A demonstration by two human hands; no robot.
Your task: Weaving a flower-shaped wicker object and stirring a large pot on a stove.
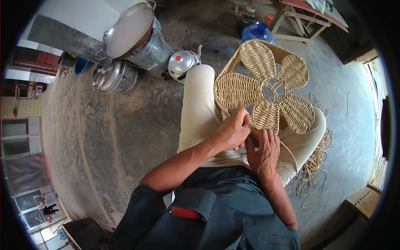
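A flower-shaped woven straw basket (239, 91) rests tilted across my thighs, with broad petals around an open ring in the middle. My left hand (234, 130) is closed in a pinch at the near edge of the lowest petal, with straw cord at its fingertips. Close beside it, my right hand (264, 151) has its fingers bent over the same petal's edge, pressing on the weave. A loose length of straw cord (292, 156) curves away from beside my right hand, down over my thigh. The fingertips of both hands are partly hidden.
A tangled heap of cord (313, 175) lies on the floor by my right leg. Ahead stand a kettle (182, 62), a metal bucket stove (156, 54) under a wide pan (130, 31), a lidded pot (118, 77), a blue water jug (258, 32) and a wooden table (300, 18).
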